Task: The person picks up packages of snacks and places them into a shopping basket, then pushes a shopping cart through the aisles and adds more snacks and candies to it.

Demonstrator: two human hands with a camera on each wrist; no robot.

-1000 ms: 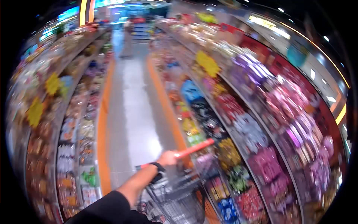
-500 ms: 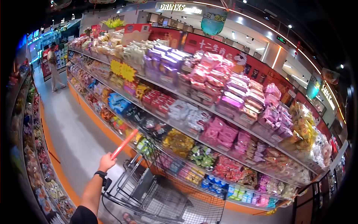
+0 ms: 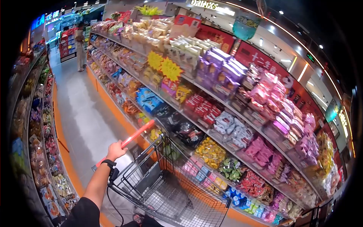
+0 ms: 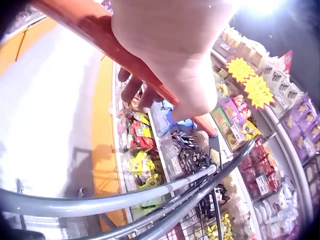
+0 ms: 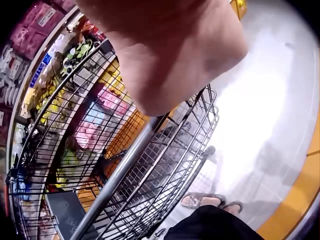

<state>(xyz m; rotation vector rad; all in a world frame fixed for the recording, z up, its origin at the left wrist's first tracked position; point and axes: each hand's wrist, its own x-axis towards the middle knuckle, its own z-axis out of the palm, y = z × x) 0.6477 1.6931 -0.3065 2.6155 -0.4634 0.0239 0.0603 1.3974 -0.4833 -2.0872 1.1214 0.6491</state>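
My left hand (image 3: 115,150) grips the red handle (image 3: 138,133) of a grey wire shopping cart (image 3: 177,162); a black band is on that wrist. In the left wrist view the fingers of that left hand (image 4: 170,55) curl round the red handle (image 4: 85,22), above the cart's grey rails (image 4: 125,200). The right wrist view shows only the heel of my right hand (image 5: 165,55) just above a grey cart rail (image 5: 120,175). Its fingers are out of sight. The right hand is outside the head view.
Shelves of snack packets (image 3: 227,125) run along the right of the aisle, with yellow starburst tags (image 3: 170,69). Another shelf row (image 3: 38,125) lines the left. A person (image 3: 80,47) stands far down the aisle. My sandalled feet (image 5: 210,201) are behind the cart.
The view has swung from straight down the aisle toward the right-hand shelves. The left hand has stayed on the red handle, and the cart now points at the shelves.
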